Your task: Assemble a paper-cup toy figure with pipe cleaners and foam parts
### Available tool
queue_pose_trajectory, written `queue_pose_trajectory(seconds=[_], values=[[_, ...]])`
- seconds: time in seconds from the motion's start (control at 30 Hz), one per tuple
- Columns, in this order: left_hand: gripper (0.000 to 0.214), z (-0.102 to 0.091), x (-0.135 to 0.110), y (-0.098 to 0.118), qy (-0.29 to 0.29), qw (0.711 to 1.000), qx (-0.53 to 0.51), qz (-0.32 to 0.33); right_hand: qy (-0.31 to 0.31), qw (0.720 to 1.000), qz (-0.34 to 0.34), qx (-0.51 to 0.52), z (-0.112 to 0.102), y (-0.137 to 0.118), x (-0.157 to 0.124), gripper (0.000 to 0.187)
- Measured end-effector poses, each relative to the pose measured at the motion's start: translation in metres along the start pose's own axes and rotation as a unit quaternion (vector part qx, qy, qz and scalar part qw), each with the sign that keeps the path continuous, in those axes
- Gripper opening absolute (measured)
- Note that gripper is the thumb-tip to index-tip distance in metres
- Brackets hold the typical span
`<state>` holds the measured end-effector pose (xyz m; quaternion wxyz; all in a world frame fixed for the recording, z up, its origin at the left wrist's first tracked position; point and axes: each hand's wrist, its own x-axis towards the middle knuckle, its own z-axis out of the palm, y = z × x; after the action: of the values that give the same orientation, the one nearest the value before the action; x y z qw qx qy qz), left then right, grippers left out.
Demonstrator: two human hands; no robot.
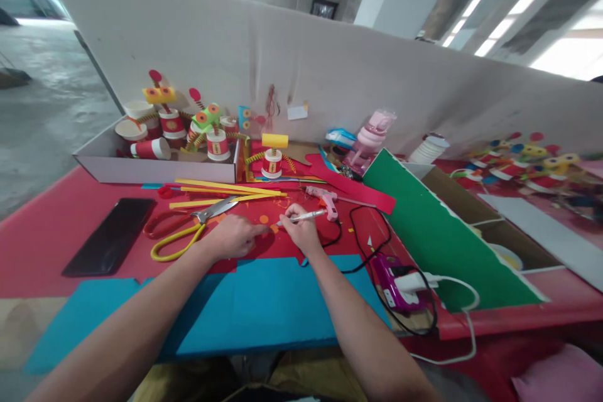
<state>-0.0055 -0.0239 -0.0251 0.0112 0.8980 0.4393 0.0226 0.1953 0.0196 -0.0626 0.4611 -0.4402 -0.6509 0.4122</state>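
Observation:
My right hand (303, 232) is closed around a white pen (307, 217), whose tip points down and left at an orange paper disc (274, 228). Beside it, my left hand (234, 237) stretches its index finger toward that disc, the other fingers curled with nothing visible in them. Another orange disc (264, 219) lies just behind. Scissors (201, 218) with red and yellow handles rest by my left wrist. Past my right hand sits a pink glue gun (325, 199). Yellow paper strips (226, 188) lie behind my left hand.
A white box (155, 168) holds several paper-cup figures; one cup figure (272, 163) stands outside it. A black phone (110, 235) lies left. Blue sheets (273, 308) cover the front edge. A purple power strip (400, 282), cables and a green-sided box (438, 232) occupy the right.

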Motion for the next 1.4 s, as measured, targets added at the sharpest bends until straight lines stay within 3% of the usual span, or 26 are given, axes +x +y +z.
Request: queue_pose_trajectory(seconds=[0.13,0.2,0.27,0.33,0.43,0.77,0.9,1.03,1.17,1.27,1.4], values=[[0.052,0.002,0.001,0.000,-0.012,1.000,0.020,-0.004,-0.017,0.999,0.023,0.028,-0.002,-0.008,-0.001,0.016],[0.053,0.003,0.002,0.000,-0.016,1.000,0.024,-0.008,0.023,1.000,0.008,0.013,-0.008,-0.018,-0.001,0.014],[0.053,0.004,0.002,-0.001,-0.019,0.999,0.023,-0.010,0.145,0.989,-0.038,-0.008,-0.016,-0.029,-0.002,0.017],[0.054,0.004,0.002,-0.002,-0.023,1.000,0.018,-0.011,0.287,0.954,-0.092,-0.016,-0.025,-0.039,-0.003,0.021],[0.054,0.004,0.002,-0.002,-0.025,1.000,0.011,-0.010,0.385,0.914,-0.126,-0.011,-0.035,-0.047,-0.002,0.027],[0.055,0.002,0.003,0.000,-0.033,0.999,0.007,-0.016,0.479,0.869,-0.108,0.057,-0.060,-0.046,0.007,0.030],[0.054,0.002,0.003,0.000,-0.032,0.999,0.010,-0.019,0.400,0.906,-0.094,0.103,-0.049,-0.044,0.006,0.030],[0.053,0.002,0.004,0.000,-0.031,0.999,0.008,-0.016,0.202,0.972,-0.058,0.105,-0.027,-0.037,0.003,0.029],[0.052,0.003,0.003,0.000,-0.016,1.000,0.006,-0.016,0.044,0.992,0.014,0.119,-0.007,-0.027,-0.002,0.031],[0.049,0.005,0.003,0.001,-0.007,1.000,0.005,-0.017,0.012,0.991,0.049,0.120,0.003,-0.018,-0.004,0.028],[0.046,0.003,0.000,0.002,0.021,1.000,-0.007,-0.018,0.073,0.982,0.079,0.157,0.007,-0.008,0.001,0.025]])
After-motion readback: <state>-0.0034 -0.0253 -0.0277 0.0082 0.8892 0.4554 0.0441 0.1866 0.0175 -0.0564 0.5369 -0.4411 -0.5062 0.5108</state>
